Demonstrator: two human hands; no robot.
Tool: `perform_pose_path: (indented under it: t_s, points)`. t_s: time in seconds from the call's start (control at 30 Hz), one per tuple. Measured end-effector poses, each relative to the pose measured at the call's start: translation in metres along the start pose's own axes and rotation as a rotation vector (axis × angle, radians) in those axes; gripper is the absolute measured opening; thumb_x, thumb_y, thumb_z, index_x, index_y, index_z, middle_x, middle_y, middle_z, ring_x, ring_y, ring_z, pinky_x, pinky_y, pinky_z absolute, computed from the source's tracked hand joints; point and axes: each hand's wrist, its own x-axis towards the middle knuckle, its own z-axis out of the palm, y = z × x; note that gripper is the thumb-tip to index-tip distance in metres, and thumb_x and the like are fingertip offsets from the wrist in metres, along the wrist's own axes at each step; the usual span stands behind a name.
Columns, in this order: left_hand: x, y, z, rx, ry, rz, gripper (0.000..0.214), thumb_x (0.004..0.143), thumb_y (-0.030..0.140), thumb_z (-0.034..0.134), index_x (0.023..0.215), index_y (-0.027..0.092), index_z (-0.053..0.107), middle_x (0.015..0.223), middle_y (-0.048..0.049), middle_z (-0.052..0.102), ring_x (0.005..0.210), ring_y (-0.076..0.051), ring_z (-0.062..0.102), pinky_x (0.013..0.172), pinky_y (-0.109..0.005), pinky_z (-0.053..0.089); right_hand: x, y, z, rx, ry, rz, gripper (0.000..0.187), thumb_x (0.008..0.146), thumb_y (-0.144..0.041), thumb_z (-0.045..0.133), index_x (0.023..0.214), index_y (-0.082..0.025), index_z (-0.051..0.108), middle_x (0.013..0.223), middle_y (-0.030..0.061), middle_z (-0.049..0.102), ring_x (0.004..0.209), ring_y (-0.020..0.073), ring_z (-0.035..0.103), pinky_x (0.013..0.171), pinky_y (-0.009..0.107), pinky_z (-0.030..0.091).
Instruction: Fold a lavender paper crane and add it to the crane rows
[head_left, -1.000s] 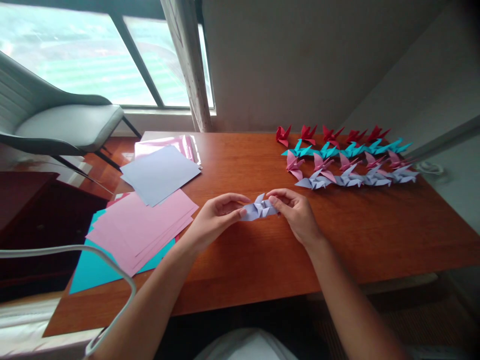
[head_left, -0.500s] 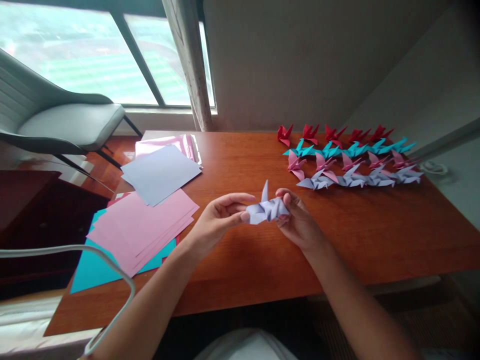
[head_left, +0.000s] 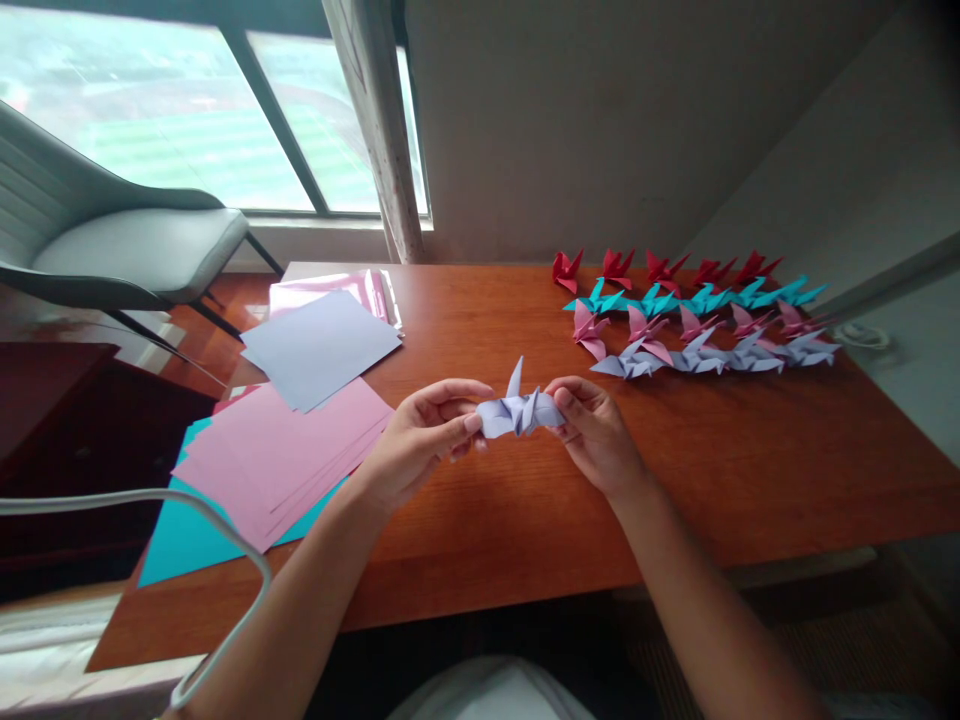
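A pale lavender paper crane [head_left: 520,412] is held up above the wooden table, between my two hands. My left hand [head_left: 431,432] pinches its left wing between thumb and fingers. On the other side, my right hand [head_left: 598,432] grips the tip of the right wing. One narrow point of the crane stands upright, and the wings spread out to both sides. Beyond my right hand, a row of lavender cranes [head_left: 701,356] stands on the table, with pink cranes [head_left: 589,330], turquoise cranes [head_left: 652,300] and red cranes [head_left: 618,268] in rows behind.
Lavender sheets [head_left: 322,345] overlap pink sheets [head_left: 285,450] and turquoise sheets [head_left: 176,540] on the left of the wooden table [head_left: 480,560]. A pink plastic packet [head_left: 367,290] lies behind them. A white curved bar [head_left: 247,545] crosses the lower left. A chair [head_left: 142,240] stands by the window.
Both hands have shifted slightly left with the crane. Its wings are spread wider, and my right hand has moved from the folded middle out to the right wing tip.
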Motion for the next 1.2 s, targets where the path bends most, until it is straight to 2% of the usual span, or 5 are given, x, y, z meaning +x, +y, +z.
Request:
perform_pose_path:
  t_s: [0.37, 0.53, 0.77, 1.07, 1.2]
  points:
    - [-0.0045, -0.0042, 0.0008, -0.126, -0.203, -0.157, 0.039, 0.073, 0.028, 0.085, 0.109, 0.020, 0.072, 0.064, -0.0010, 0.071, 0.054, -0.010, 0.065, 0.044, -0.012, 0.041, -0.0072, 0.0015, -0.0008, 0.093, -0.118, 0.023, 0.045, 0.066, -0.065, 0.080, 0.079, -0.028, 0.057, 0.047, -0.0120, 0.029, 0.042, 0.0079, 0.019, 0.040, 0.019, 0.029]
    - [-0.0034, -0.0002, 0.0018, -0.140, -0.111, -0.108, 0.032, 0.073, 0.024, 0.085, 0.102, 0.019, 0.074, 0.075, -0.0011, 0.071, 0.057, -0.008, 0.063, 0.052, -0.015, 0.047, -0.0049, -0.0006, -0.0020, 0.058, -0.081, 0.036, 0.043, 0.067, -0.062, 0.081, 0.082, -0.026, 0.063, 0.049, -0.0113, 0.037, 0.040, 0.0056, 0.026, 0.038, 0.018, 0.024]
    - [0.0012, 0.0019, -0.0022, -0.056, 0.050, -0.021, 0.020, 0.077, 0.023, 0.080, 0.095, 0.017, 0.075, 0.073, 0.0011, 0.063, 0.052, -0.003, 0.048, 0.047, -0.015, 0.037, -0.0017, -0.0036, -0.0046, -0.077, -0.054, -0.010, 0.025, 0.073, -0.042, 0.084, 0.084, -0.023, 0.072, 0.073, -0.0022, 0.066, 0.056, 0.0083, 0.053, 0.051, 0.021, 0.042]
    - [0.0018, 0.0048, -0.0011, 0.058, 0.105, -0.004, 0.024, 0.075, 0.029, 0.082, 0.093, 0.016, 0.074, 0.066, 0.0020, 0.057, 0.050, -0.003, 0.037, 0.044, -0.018, 0.024, 0.0014, 0.0023, -0.0045, -0.249, 0.006, -0.055, 0.029, 0.077, -0.049, 0.077, 0.079, -0.021, 0.071, 0.071, -0.0007, 0.066, 0.053, 0.0086, 0.049, 0.047, 0.023, 0.038]
    - [0.0026, 0.0035, -0.0029, 0.053, 0.074, -0.017, 0.022, 0.077, 0.028, 0.081, 0.094, 0.016, 0.074, 0.066, 0.0018, 0.057, 0.051, -0.003, 0.039, 0.044, -0.017, 0.024, 0.0013, 0.0007, -0.0041, -0.159, 0.038, -0.085, 0.031, 0.072, -0.050, 0.081, 0.077, -0.022, 0.068, 0.070, -0.0023, 0.063, 0.053, 0.0081, 0.045, 0.046, 0.023, 0.034]
